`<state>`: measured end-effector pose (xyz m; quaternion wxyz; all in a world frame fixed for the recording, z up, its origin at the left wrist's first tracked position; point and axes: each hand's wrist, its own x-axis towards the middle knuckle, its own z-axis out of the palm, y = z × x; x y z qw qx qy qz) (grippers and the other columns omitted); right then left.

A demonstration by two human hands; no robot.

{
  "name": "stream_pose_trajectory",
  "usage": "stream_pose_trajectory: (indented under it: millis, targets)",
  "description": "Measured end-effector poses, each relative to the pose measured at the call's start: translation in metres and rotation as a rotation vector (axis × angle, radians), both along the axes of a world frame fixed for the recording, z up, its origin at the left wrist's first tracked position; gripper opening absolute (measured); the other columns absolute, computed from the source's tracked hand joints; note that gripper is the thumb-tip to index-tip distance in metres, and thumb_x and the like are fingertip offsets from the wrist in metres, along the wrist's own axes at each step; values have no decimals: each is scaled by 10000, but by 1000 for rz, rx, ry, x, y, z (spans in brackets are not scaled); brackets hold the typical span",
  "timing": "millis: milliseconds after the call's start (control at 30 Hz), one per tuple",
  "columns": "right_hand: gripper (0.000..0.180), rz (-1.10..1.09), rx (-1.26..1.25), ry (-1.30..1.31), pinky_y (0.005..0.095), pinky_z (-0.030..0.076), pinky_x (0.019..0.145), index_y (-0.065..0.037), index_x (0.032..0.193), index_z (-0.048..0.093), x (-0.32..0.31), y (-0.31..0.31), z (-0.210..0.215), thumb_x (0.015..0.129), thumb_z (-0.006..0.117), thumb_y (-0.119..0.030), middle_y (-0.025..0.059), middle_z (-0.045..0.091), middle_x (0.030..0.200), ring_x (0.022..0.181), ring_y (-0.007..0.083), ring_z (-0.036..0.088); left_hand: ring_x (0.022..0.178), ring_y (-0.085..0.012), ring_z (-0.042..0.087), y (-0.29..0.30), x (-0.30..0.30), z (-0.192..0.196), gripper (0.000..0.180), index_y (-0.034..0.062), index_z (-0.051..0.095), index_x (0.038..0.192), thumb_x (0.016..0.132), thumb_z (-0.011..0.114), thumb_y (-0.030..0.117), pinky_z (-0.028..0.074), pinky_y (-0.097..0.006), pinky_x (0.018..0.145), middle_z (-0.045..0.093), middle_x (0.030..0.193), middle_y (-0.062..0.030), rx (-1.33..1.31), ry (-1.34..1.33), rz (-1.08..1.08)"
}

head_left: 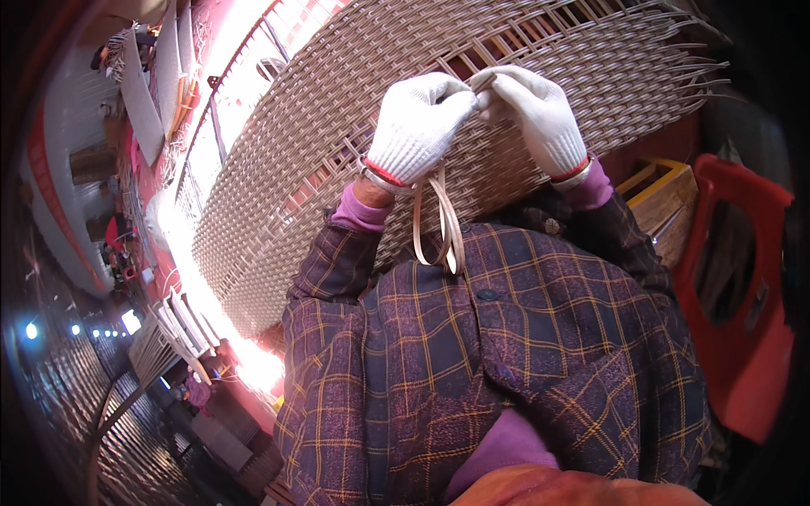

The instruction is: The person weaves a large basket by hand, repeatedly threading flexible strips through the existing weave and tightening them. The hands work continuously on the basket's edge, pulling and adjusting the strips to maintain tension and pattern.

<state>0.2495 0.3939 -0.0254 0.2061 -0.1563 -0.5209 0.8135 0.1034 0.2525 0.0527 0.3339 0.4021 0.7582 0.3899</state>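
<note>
Pinching a strip end (pixel 483 83) in the right hand (pixel 540 114), worked over the woven panel (pixel 329 122) near its open row (pixel 523 35). Had the left hand (pixel 422 122) curled alongside (couldn't tell whether gripping anything). Probably called for short pinches, no twist, hanging loop (pixel 456 253) unsnagged.

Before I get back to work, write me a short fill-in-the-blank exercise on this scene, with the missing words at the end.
1. The left hand and the right hand wear gloves whose main colour is ____.
2. The looped strip hangs closer to the ____ hand.
3. Loose strand ends stick out at the picture's ____ side of the woven panel.
4. The plastic chair is ____ in colour.

Missing words: white; left; right; red.
</note>
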Motion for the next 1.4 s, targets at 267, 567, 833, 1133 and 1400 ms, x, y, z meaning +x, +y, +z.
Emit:
stream_pose_trajectory:
  millis: [267, 567, 833, 1133, 1400]
  targets:
    - [237, -4, 149, -170, 256, 611, 728, 7, 1179, 766, 26, -20, 1, 1103, 653, -186, 66, 773, 933, 800, 116, 731, 891, -175, 782, -27, 43, -16, 190, -25, 796, 1086, 940, 811, 96, 619, -295, 809, 810, 973, -125, 214, 342, 30]
    - [220, 51, 369, -195, 272, 633, 762, 14, 1189, 762, 31, -26, 7, 1109, 633, -146, 84, 783, 948, 844, 136, 760, 856, -184, 764, -44, 56, -26, 279, -22, 766, 1236, 1024, 721, 153, 600, -317, 795, 800, 982, -142, 136, 95, 88]
    - [270, 11, 428, -136, 263, 636, 754, -12, 1277, 747, 6, -11, 8, 1124, 615, -192, 72, 788, 959, 850, 125, 763, 688, -108, 694, -35, 20, -17, 229, -16, 789, 1128, 1057, 701, 183, 560, -272, 613, 757, 831, -51, 140, 282, 157]
    - [392, 237, 509, -329, 262, 595, 633, -30, 1455, 668, -41, 9, 5, 1129, 569, -223, 87, 756, 906, 707, 123, 711, 749, -278, 713, -39, -47, -58, 83, 64, 733, 942, 888, 740, 127, 585, -393, 629, 683, 869, -91, 122, 1244, -189]
    - [390, 545, 1110, -391, 309, 539, 541, -20, 1495, 627, -78, 34, -11, 1132, 531, -129, 59, 680, 737, 590, 144, 639, 764, -342, 711, -34, -69, -69, 171, 58, 740, 926, 972, 652, 197, 589, -446, 681, 710, 866, -128, 87, 1122, -311]
